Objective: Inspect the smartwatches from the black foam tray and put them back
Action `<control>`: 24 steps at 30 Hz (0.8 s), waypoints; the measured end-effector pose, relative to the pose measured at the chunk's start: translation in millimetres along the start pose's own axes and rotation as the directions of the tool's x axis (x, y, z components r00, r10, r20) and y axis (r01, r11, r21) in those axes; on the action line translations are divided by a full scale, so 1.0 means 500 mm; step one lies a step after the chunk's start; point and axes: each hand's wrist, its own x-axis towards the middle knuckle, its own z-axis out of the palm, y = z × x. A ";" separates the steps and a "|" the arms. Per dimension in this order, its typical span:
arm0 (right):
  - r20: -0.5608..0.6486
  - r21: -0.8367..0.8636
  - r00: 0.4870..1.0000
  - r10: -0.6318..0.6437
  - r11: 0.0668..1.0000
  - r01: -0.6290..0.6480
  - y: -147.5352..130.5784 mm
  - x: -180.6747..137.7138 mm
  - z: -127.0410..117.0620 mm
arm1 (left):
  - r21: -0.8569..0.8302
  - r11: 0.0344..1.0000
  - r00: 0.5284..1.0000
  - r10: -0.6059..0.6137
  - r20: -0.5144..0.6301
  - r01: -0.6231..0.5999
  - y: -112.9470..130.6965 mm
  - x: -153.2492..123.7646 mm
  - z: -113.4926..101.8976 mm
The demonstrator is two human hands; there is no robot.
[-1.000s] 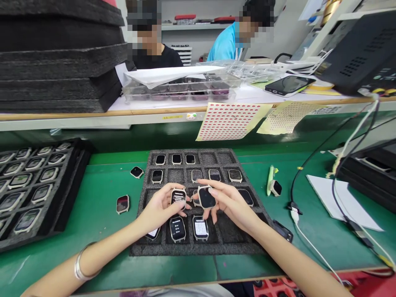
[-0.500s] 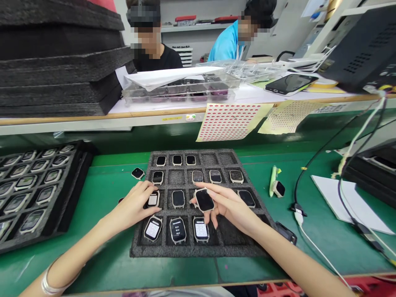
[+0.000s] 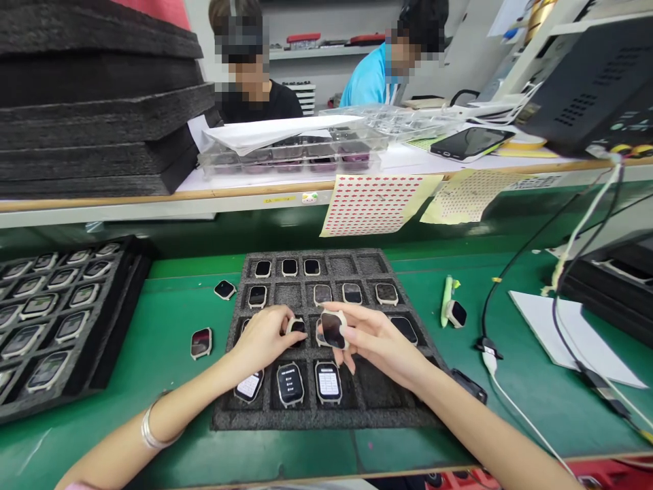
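As a dark-screened watch [image 3: 334,329] is held just above a black foam tray [image 3: 326,418] at the centre of the frame, a second, pale-rimmed watch [image 3: 296,327] is pinched at a middle compartment of the same tray. The first is gripped by its edges between the thumb and fingers of the right hand [image 3: 375,332], apparently so that its screen is left uncovered. The second is clasped by the left hand [image 3: 268,333], the fingers curled at its upper edge and the thumb laid across the lower part of its face; whether it is resting on the foam or slightly lifted cannot be told. Other watches are set singly, face up, in the compartments, presumably so that cases are not rubbed together and displays can be seen. Lit screens [image 3: 328,381] are lined up in the row nearest the lower edge of the frame, with lists and grids shown, but the lettering is too small to be read. No brand can be made out. On the shelf edge above, a yellow label [image 3: 279,200] is fixed, its characters illegible, beside a cartoon sticker [image 3: 309,198]; to their right, a pale yellow sheet [image 3: 380,205] printed with rows of red marks is hung.
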 end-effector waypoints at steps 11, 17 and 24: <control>-0.012 0.055 1.000 -0.006 0.998 0.006 -0.007 0.002 -0.009 | -0.948 0.208 0.970 -0.105 0.221 0.239 0.030 -0.015 -0.023; 0.002 0.085 1.000 -0.005 0.996 0.005 -0.001 0.003 -0.014 | -0.874 0.437 0.977 -0.123 0.174 0.211 0.045 -0.029 -0.021; 0.018 0.070 1.000 0.006 0.998 -0.007 0.003 0.000 -0.012 | -0.629 0.777 0.996 -0.034 -0.085 -0.027 0.035 -0.039 -0.016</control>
